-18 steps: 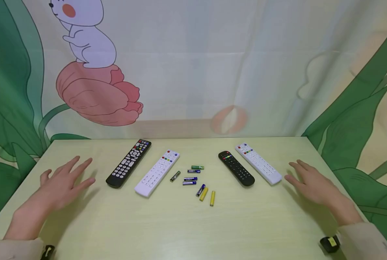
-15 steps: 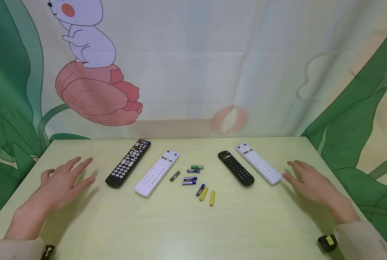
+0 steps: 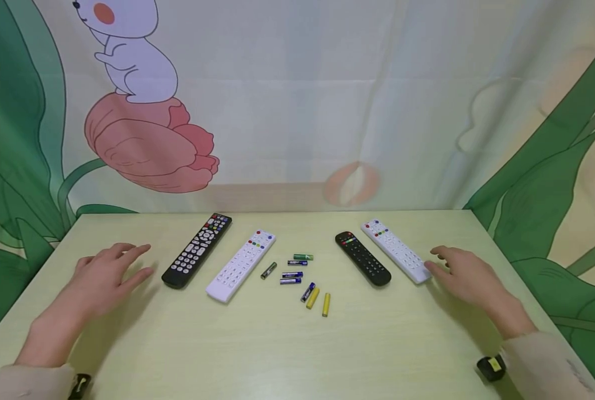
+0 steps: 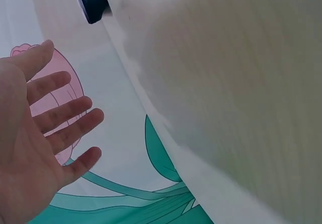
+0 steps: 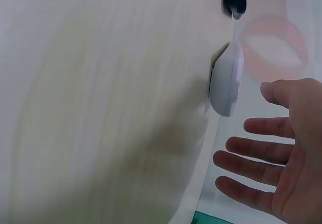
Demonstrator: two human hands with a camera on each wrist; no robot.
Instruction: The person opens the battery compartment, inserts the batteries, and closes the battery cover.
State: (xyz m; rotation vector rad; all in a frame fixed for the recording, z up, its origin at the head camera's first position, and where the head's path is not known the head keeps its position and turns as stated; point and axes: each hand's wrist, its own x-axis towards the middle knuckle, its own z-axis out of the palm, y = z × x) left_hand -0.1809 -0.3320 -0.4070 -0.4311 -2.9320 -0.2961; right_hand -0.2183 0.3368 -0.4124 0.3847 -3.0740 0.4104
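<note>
My left hand hovers over the table's left side with its fingers spread, nearest to a large black remote control. It holds nothing, and in the left wrist view its palm and fingers show bare. On the other side, my right hand reaches beside the near end of a white remote control. In the right wrist view its fingers are apart from that remote and hold nothing. A second white remote control and a smaller black remote control lie between the hands, buttons up.
Several small batteries lie loose mid-table, among them a green battery, a blue battery and a yellow battery. A printed curtain hangs behind the pale table.
My right hand has moved left, closer to the white remote control. My left hand has shifted slightly right toward the large black one. The remotes and batteries lie as before.
</note>
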